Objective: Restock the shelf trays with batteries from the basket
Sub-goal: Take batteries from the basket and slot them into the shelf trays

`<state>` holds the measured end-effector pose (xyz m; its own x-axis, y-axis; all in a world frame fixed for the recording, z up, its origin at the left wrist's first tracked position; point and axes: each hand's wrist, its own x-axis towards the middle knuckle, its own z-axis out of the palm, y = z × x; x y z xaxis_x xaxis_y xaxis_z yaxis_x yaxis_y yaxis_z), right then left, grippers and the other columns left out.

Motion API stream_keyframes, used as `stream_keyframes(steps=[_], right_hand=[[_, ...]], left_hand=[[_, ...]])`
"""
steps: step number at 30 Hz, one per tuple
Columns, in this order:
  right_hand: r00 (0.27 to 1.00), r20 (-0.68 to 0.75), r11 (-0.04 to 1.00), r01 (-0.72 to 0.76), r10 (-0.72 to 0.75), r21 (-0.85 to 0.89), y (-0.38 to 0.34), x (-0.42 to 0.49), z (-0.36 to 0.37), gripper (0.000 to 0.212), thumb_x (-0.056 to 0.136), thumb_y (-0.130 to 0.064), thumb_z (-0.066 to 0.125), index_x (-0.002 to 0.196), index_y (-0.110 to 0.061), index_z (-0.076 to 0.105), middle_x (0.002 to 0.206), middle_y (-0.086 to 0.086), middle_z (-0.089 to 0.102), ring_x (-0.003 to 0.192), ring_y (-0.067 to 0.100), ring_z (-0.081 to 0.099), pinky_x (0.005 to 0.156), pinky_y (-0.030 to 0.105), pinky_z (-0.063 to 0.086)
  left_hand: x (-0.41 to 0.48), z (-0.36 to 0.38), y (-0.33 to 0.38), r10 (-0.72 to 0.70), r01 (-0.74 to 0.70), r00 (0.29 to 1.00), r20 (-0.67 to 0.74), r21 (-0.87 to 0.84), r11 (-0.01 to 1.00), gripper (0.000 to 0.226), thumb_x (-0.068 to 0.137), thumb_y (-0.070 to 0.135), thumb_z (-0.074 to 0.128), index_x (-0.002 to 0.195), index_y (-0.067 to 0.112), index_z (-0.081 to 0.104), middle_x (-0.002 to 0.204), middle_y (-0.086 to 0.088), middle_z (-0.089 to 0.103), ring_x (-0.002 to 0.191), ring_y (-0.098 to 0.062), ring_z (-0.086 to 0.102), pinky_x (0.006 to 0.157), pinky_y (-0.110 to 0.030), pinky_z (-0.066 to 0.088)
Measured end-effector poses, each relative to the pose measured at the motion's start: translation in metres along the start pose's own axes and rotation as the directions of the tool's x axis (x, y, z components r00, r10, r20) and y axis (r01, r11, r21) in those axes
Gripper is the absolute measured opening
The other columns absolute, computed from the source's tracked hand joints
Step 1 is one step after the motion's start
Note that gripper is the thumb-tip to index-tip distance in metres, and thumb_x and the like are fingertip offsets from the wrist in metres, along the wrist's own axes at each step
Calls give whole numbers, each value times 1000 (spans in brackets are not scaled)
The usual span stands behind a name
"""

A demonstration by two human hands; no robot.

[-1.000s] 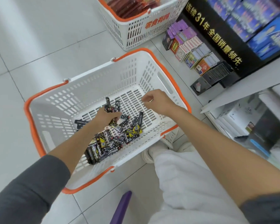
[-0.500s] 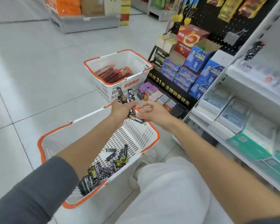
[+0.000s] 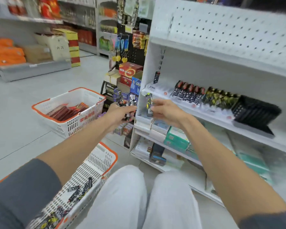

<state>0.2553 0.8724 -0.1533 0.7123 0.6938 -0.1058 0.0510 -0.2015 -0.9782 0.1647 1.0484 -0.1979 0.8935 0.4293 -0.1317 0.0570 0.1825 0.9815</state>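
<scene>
1. The left hand point(image 3: 119, 113) was raised at the near left corner of the white shelf unit point(image 3: 221, 32), its fingers curled round a bundle of black battery packs point(image 3: 125, 101) that stood up out of the fist.
2. The right hand point(image 3: 167, 111) was just right of it, pinching a single battery pack with yellow-green markings point(image 3: 148, 103) between thumb and fingertips. The pack was roughly upright, in front of the left end of the middle shelf board point(image 3: 210, 117).
3. The two hands were close together but did not touch.
4. On that shelf board, a row of red-topped battery packs point(image 3: 188, 93) stood in a tray, with a row of yellow-and-black packs point(image 3: 219, 98) just to its right.
5. A black tray point(image 3: 254, 111) sat further right on the same board.
6. One more dark pack point(image 3: 156, 77) was at the far left of the board, against the back panel; blur hid how it was held there.
7. The near basket point(image 3: 113, 156), white with an orange rim, lay under the left forearm, with loose battery packs point(image 3: 79, 190) on its bottom.
8. A second white basket point(image 3: 76, 124) stood further off on the floor to the left, holding red packets point(image 3: 66, 111).
</scene>
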Motion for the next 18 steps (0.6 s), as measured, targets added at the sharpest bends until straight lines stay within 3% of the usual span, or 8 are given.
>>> stream_keyframes(steps=[3,5,7,9,13,14,16,18], right_hand=[[992,-112,983,81,-63,165,-10,-17,-24,31,91,12,50,117,-5,47,91,12,66,72,16,70,68,28,59],[978,-180,970,140,-105,196,-15,-27,-42,53,89,14,52,129,-17,39,88,14,65,75,21,68,76,36,60],[955,-247,977,192,-165,88,-20,-40,-62,67,87,13,57,135,-30,39,77,10,63,71,18,64,83,40,56],[921,-306,969,216,-242,-119,-27,-55,-85,61,85,7,64,135,-23,46,74,10,65,69,17,64,81,39,54],[836,-469,937,144,-287,-317,-45,-86,-145,57,87,-2,67,138,-11,44,97,36,64,79,27,68,84,43,58],[803,-515,922,104,-300,-374,-48,-91,-162,59,89,-4,65,141,-11,41,105,34,63,80,25,69,84,42,58],[744,-578,853,-21,-335,-521,-51,-99,-193,60,91,-10,63,145,-13,38,127,20,58,74,16,69,83,39,58],[732,-578,741,-152,-360,-654,-51,-103,-212,59,92,-16,63,145,-14,39,140,8,50,69,8,69,77,21,55]], left_hand=[[-1,46,15,27,-25,995,92,-23,999,15,82,12,77,90,3,68,68,-7,65,60,-15,60,57,-27,52],[-2,72,25,41,-43,991,129,15,999,16,81,13,78,89,6,67,69,-6,66,60,-15,61,64,-30,54],[-4,96,33,46,-53,986,163,38,998,19,80,13,79,91,5,67,67,-5,67,61,-15,61,68,-32,54],[1,115,36,50,-62,982,185,58,996,18,80,12,79,89,3,66,64,-4,66,60,-16,61,64,-28,56],[12,150,39,58,-99,960,274,140,985,43,72,14,84,103,-2,60,68,-9,68,62,-19,62,82,-39,53],[14,159,39,63,-115,951,301,159,981,40,73,13,84,101,-1,60,70,-10,67,61,-19,61,80,-37,53],[18,177,39,72,-140,943,325,191,972,32,79,11,79,100,-4,60,70,-11,65,55,-16,59,63,-27,54],[23,194,36,69,-142,946,316,214,967,45,82,11,77,114,-12,55,67,-10,66,51,-15,59,57,-25,55]])
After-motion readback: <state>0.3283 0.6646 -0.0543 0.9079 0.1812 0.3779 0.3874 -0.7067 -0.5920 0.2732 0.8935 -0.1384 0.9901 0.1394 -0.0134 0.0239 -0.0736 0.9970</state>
